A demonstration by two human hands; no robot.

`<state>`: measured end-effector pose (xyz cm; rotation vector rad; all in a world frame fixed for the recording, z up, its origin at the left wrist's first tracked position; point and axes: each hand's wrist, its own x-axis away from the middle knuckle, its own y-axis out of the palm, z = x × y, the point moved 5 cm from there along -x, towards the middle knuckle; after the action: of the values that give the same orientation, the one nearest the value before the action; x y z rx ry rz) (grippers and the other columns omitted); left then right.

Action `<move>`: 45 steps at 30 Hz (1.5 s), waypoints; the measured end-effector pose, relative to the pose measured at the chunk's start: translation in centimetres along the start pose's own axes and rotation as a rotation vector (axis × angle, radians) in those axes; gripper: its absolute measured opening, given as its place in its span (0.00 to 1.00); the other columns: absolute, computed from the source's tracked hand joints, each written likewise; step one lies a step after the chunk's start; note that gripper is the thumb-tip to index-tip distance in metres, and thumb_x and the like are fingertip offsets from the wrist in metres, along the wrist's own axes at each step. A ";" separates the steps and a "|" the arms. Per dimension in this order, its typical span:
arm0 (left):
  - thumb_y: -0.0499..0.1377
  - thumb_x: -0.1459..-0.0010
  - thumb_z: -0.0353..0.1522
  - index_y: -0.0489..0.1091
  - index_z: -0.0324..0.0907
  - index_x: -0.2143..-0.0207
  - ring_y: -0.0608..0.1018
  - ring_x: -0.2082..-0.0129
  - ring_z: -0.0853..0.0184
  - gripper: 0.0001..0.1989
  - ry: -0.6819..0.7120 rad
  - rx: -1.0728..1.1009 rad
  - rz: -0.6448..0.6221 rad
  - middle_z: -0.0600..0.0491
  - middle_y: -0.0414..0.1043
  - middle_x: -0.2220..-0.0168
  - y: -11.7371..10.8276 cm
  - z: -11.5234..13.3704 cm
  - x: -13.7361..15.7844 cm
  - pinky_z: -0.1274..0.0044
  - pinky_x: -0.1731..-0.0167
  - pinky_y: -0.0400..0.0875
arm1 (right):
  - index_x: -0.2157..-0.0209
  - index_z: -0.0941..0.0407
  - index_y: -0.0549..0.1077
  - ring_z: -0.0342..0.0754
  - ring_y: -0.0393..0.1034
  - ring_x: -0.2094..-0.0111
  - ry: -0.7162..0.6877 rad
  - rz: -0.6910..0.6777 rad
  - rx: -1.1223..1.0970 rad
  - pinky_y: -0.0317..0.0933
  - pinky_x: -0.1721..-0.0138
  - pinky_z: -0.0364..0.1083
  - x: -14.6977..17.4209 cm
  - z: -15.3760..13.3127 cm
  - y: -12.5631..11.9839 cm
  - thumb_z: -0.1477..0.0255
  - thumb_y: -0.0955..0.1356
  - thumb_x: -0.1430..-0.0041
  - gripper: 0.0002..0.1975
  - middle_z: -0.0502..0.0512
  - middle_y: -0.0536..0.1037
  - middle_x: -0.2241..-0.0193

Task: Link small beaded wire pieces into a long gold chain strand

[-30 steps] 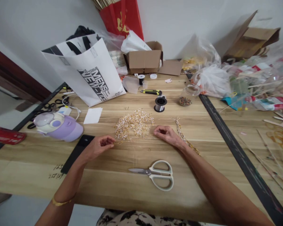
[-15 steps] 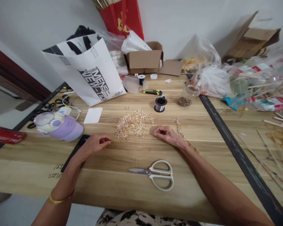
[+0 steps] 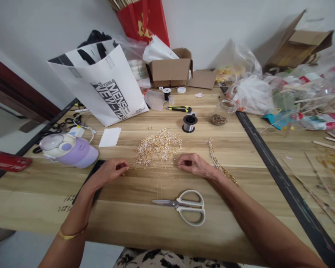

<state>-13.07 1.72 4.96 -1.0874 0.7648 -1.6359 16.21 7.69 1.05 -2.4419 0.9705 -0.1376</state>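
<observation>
My left hand (image 3: 113,172) is closed in a pinch at the left of a pile of small gold and clear beads (image 3: 158,146). Its fingertips hold the end of a very thin strand (image 3: 139,168), with a few tiny beads along it just below the pile. On the other side my right hand (image 3: 194,164) pinches too, apparently on the same strand, though the far end is too fine to see clearly. Beside my right wrist lies a gold beaded chain (image 3: 218,163). Scissors (image 3: 184,206) with pale handles lie nearer me, between my forearms.
Behind the beads stand a wire spool (image 3: 189,123), a utility knife (image 3: 179,109) and a jar of beads (image 3: 223,113). A purple bottle (image 3: 72,150) and a phone (image 3: 93,178) are at left. A white bag (image 3: 100,82), a cardboard box (image 3: 170,70) and plastic bags (image 3: 251,95) line the back.
My right hand has moved slightly left and toward me, to just below the pile's right edge. My left hand has shifted a little left. The scissors stay put.
</observation>
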 end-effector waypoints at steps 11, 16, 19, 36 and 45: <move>0.52 0.50 0.38 0.71 0.40 0.72 0.73 0.72 0.64 0.12 -0.059 -0.072 -0.041 0.53 0.74 0.73 0.6 -0.6 -0.2 0.78 0.71 0.61 | 0.73 0.60 0.72 0.38 0.59 0.78 -0.021 -0.024 0.107 0.53 0.76 0.38 0.0 -0.2 0.2 0.75 0.66 0.46 0.04 0.48 0.69 0.78; 0.52 0.52 0.38 0.71 0.40 0.70 0.73 0.73 0.65 0.13 -0.041 -0.042 -0.047 0.53 0.74 0.74 0.5 -1.2 -0.4 0.78 0.72 0.62 | 0.72 0.60 0.72 0.38 0.59 0.78 -0.022 -0.032 0.117 0.53 0.75 0.38 0.0 -0.3 0.1 0.75 0.66 0.45 0.05 0.48 0.69 0.78; 0.52 0.51 0.38 0.71 0.40 0.69 0.73 0.73 0.65 0.14 -0.047 -0.033 -0.031 0.53 0.74 0.74 0.1 -1.1 -0.3 0.78 0.71 0.62 | 0.72 0.60 0.72 0.38 0.60 0.78 -0.017 -0.042 0.113 0.53 0.75 0.38 0.0 -0.4 0.1 0.75 0.65 0.45 0.04 0.48 0.69 0.78; 0.51 0.49 0.37 0.71 0.42 0.68 0.74 0.69 0.64 0.12 -0.043 -0.096 0.001 0.52 0.76 0.69 -0.1 -2.6 0.1 0.77 0.68 0.63 | 0.72 0.60 0.72 0.38 0.60 0.78 -0.025 -0.046 0.126 0.53 0.76 0.38 -0.1 -0.4 0.1 0.75 0.65 0.45 0.05 0.48 0.69 0.78; 0.54 0.50 0.47 0.68 0.39 0.71 0.69 0.77 0.69 0.19 -0.081 0.289 0.125 0.55 0.70 0.79 -1.1 -3.2 -0.1 0.79 0.76 0.63 | 0.72 0.60 0.72 0.39 0.60 0.77 -0.060 -0.037 0.138 0.54 0.75 0.38 -0.1 0.0 0.2 0.77 0.66 0.47 0.03 0.48 0.70 0.77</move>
<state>-16.46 2.08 4.60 -0.8761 0.5139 -1.5314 15.97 7.64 0.94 -2.3248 0.8613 -0.1387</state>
